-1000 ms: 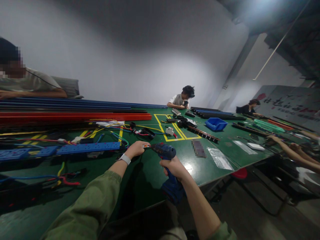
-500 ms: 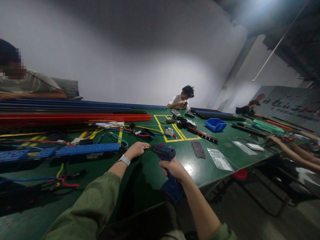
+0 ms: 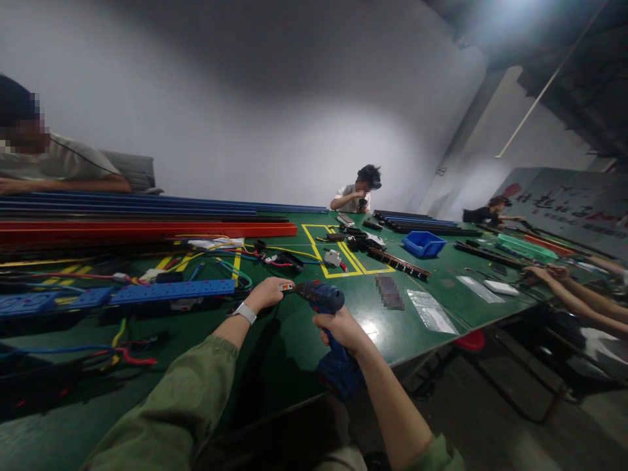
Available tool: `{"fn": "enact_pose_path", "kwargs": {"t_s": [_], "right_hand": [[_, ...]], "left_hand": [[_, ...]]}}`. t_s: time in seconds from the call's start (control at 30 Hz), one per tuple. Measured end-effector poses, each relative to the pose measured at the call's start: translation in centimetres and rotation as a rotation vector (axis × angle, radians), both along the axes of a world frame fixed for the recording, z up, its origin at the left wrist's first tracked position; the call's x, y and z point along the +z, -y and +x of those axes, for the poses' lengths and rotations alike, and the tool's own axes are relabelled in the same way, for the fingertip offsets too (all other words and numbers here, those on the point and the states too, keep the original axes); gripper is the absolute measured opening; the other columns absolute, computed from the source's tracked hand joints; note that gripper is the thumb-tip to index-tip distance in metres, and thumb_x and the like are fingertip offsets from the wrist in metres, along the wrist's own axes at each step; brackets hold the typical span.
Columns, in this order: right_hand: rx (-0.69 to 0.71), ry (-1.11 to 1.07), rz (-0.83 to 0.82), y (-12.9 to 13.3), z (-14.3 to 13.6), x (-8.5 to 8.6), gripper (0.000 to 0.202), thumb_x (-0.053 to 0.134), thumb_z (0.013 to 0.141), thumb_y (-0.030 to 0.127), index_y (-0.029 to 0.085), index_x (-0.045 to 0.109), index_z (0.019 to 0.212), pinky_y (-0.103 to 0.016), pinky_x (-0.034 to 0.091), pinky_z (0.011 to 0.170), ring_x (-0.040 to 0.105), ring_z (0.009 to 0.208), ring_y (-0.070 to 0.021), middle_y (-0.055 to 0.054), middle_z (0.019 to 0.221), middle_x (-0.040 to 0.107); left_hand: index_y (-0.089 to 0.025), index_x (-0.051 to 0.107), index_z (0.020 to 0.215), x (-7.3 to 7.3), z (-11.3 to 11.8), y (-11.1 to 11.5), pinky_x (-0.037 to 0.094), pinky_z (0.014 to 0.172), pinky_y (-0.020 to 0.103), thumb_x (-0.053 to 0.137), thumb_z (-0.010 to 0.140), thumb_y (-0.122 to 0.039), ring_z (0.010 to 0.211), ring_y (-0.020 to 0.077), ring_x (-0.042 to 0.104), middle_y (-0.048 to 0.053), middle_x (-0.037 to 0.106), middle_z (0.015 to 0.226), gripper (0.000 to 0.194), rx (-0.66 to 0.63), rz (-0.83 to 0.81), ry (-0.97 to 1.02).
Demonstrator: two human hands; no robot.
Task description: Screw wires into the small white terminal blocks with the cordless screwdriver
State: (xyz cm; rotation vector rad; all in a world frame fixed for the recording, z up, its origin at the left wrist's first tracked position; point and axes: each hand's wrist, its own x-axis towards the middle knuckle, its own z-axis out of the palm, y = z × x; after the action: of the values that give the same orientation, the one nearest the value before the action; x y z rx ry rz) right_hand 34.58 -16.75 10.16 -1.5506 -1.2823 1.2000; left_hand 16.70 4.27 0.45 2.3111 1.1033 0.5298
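My right hand (image 3: pixel 341 327) is wrapped round the grip of a blue cordless drill (image 3: pixel 326 297), its chuck pointing left. In my left hand (image 3: pixel 265 296) is a small white and orange part (image 3: pixel 286 287), pinched at the fingertips; its exact kind is too small to make out. The drill's tip meets or nearly meets this part; I cannot tell if they touch. Left of my left hand lies a blue socket strip (image 3: pixel 171 294) with coloured wires (image 3: pixel 228 268) behind it.
Red rails (image 3: pixel 147 231) and blue rails (image 3: pixel 161 203) lie along the far left of the green table (image 3: pixel 294 366). A blue bin (image 3: pixel 424 244), a plastic bag (image 3: pixel 430 312) and a white block (image 3: pixel 332 258) are ahead and right. Co-workers sit around the table.
My hands, the drill and the small part hold nearly the same place. Across the table, a co-worker's arm has risen toward the head.
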Motion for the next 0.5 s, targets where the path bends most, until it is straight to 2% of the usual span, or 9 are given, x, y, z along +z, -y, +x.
{"fn": "enact_pose_path", "kwargs": {"t_s": [0.3, 0.5], "right_hand": [[0.019, -0.014, 0.009, -0.18, 0.13, -0.11, 0.018, 0.059, 0.070, 0.020, 0.018, 0.053, 0.088, -0.020, 0.031, 0.040, 0.046, 0.036, -0.0105, 0.009, 0.041, 0.046], [-0.001, -0.008, 0.000, -0.21, 0.11, -0.34, 0.017, 0.058, 0.072, 0.021, 0.018, 0.052, 0.088, -0.020, 0.031, 0.040, 0.045, 0.035, -0.0105, 0.009, 0.040, 0.045]], "left_hand": [[-0.025, 0.069, 0.119, -0.51, 0.05, -0.28, 0.045, 0.090, 0.024, 0.051, 0.065, -0.002, 0.103, 0.0197, 0.066, 0.004, 0.072, 0.113, 0.061, 0.001, 0.032, 0.018], [-0.023, 0.070, 0.116, 0.20, -0.05, 0.29, 0.047, 0.090, 0.024, 0.052, 0.066, -0.004, 0.104, 0.0202, 0.066, 0.004, 0.073, 0.111, 0.056, -0.002, 0.011, 0.026]]}}
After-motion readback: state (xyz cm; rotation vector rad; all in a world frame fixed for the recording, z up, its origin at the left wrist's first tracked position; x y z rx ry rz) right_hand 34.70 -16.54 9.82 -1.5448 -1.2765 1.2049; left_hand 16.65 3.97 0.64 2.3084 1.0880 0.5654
